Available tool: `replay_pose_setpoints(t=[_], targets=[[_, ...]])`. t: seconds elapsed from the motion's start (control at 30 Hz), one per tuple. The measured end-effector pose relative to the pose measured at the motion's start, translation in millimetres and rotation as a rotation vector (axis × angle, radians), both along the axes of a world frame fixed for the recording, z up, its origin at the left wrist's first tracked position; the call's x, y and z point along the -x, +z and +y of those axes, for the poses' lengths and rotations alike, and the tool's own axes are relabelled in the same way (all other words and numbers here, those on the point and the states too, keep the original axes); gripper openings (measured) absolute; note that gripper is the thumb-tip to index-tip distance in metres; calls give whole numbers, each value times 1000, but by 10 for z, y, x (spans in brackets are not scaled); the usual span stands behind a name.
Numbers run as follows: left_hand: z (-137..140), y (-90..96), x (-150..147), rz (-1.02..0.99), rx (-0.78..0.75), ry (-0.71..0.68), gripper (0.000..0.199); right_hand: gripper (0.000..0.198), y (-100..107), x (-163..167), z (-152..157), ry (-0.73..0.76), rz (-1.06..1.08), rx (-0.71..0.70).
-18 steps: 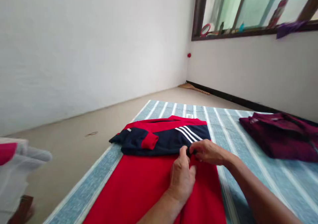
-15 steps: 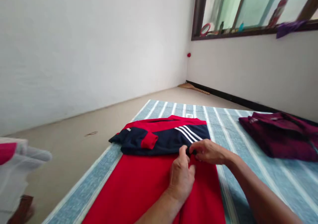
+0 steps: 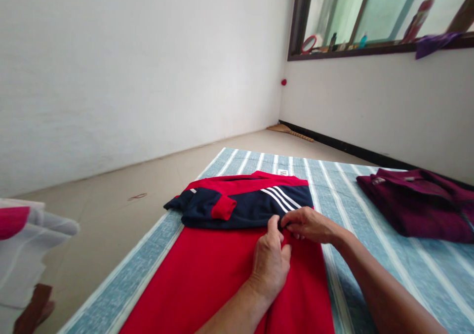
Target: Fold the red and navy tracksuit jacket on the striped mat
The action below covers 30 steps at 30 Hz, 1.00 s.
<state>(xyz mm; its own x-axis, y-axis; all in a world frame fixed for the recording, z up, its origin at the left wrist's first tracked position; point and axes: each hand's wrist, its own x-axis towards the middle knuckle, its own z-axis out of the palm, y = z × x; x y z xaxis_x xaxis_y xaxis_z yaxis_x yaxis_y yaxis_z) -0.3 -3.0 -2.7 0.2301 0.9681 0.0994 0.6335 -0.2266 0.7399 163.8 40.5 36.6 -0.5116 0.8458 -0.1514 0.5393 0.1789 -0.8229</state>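
Observation:
A red sweatshirt (image 3: pixel 215 270) with navy panels and white stripes lies spread out. One navy sleeve (image 3: pixel 255 215) is laid across its upper part, its red cuff (image 3: pixel 224 209) toward the left. My left hand (image 3: pixel 271 262) rests on the red body, fingertips pinched at the lower edge of the navy fabric. Right beside it, my right hand (image 3: pixel 311 225) pinches the same edge below the white stripes. The fingertips of both hands nearly meet, and the bit of fabric between them is mostly hidden.
The sweatshirt lies on a blue-and-white striped sheet (image 3: pixel 365 210). A folded maroon garment (image 3: pixel 414 205) is on the right. White and pink cloth (image 3: pixel 22 250) shows at the left edge. Beyond the sheet, a broom (image 3: pixel 291 130) lies near the corner under a window.
Both hands stay at the same edge of the navy fabric. The dark bit between the fingertips shows less now. The view has shifted very slightly.

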Motion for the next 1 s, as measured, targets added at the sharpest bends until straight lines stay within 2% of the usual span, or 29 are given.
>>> replay_pose_setpoints(t=[0.1, 0.27, 0.5, 0.67, 0.8, 0.9, 1.0], targets=[[3, -13, 2, -35, 9, 11, 64, 24, -4, -38, 6, 21, 7, 9], [8, 15, 1, -64, 17, 30, 63, 17, -18, -9, 1, -35, -17, -43], [36, 45, 3, -75, 4, 34, 57, 18, -20, 20, -10, -27, -46, -99], [-7, 36, -6, 52, -48, 41, 61, 19, -42, 25, -17, -68, -40, -105], [-71, 44, -1, 197, -172, 26, 63, 23, -76, 7, -5, -76, -16, -64], [-101, 120, 10, 289, -224, 9, 51, 28, -114, -8, 5, -62, 48, -2], [-107, 227, 19, 400, -193, -47, 26, 29, -134, 9, -3, -105, 33, -85]])
